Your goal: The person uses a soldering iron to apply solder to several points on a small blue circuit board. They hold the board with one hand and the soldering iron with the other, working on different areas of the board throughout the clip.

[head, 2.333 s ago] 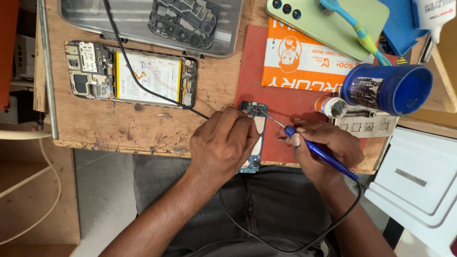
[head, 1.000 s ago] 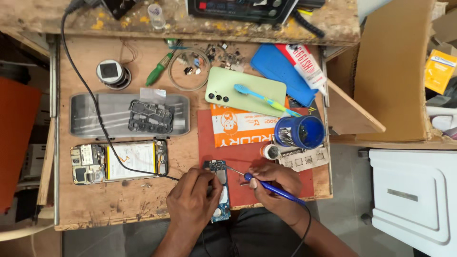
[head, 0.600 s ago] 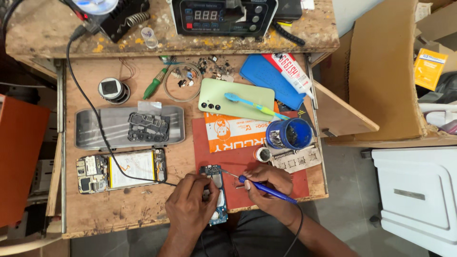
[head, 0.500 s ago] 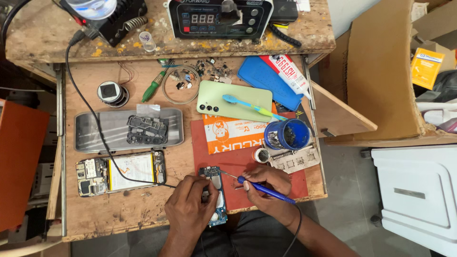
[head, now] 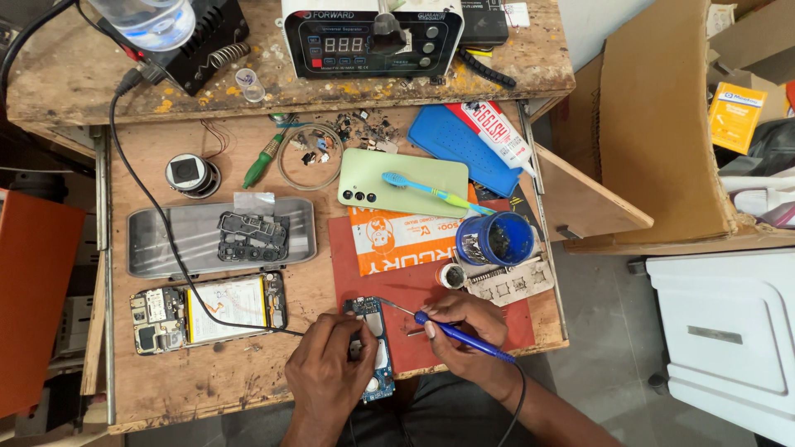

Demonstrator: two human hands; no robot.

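The left hand (head: 331, 368) rests on a blue circuit board (head: 374, 348) at the near edge of the tabletop (head: 207, 377), its fingers curled down over the board's middle and pinning it in place. The board lies lengthwise toward the person, its far end on the red mat (head: 422, 290) and its near end jutting past the tabletop's edge. The right hand (head: 464, 327) is closed around a blue soldering iron (head: 460, 335), held like a pen, with the thin tip (head: 389, 305) reaching left to the board's far end, just beside the left fingertips. The iron's cord runs back along the right forearm.

Left of the hands lies an opened phone (head: 207, 308) with its battery showing, and a black cable (head: 157, 207) crosses over it toward the board. Beyond the phone sits a grey tray (head: 149, 248) holding a black frame part (head: 252, 236). Farther back on the mat are an orange packet (head: 397, 240), a blue cup (head: 495, 238) and a small round tin (head: 452, 276). A green phone back (head: 397, 178) lies behind them with a toothbrush (head: 435, 192) across it. A station with a digital display (head: 373, 37) stands on the raised shelf at the back.
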